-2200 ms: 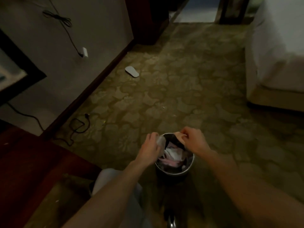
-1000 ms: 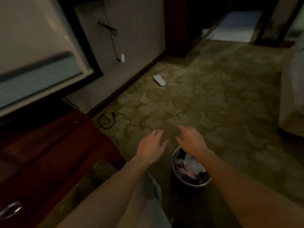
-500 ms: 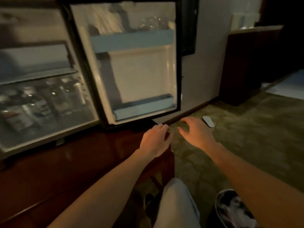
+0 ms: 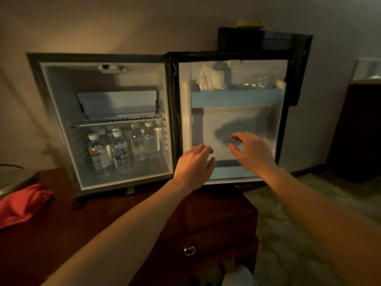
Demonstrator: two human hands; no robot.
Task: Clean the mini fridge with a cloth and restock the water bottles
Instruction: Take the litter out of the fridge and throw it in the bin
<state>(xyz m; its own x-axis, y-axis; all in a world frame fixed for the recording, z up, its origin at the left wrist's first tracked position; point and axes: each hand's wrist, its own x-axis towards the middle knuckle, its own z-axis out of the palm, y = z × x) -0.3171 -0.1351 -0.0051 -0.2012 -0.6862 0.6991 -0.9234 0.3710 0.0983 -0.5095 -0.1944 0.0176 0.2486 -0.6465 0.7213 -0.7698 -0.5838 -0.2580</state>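
The mini fridge (image 4: pixel 61 124) stands open on a dark wooden cabinet, its door (image 4: pixel 237 118) swung wide to the right. Several water bottles (image 4: pixel 121 149) stand on the fridge floor under a wire shelf. In the door's upper shelf sit a white crumpled cloth (image 4: pixel 210 79) and some clear plastic (image 4: pixel 255 82). My left hand (image 4: pixel 193 164) and my right hand (image 4: pixel 251 151) hover in front of the door's lower part, fingers loosely spread, holding nothing. A red cloth (image 4: pixel 22 203) lies on the cabinet top at the far left.
The cabinet (image 4: pixel 218 219) has a drawer with a metal ring pull (image 4: pixel 189 249). A round metal tray (image 4: pixel 12 178) sits at the left edge. Patterned carpet (image 4: pixel 288 234) lies to the right, with dark furniture (image 4: pixel 358 131) against the wall.
My view has swung up from the trash bin on the floor to the open fridge. Both hands let go of the bin liner and rose, empty, in front of the fridge door.
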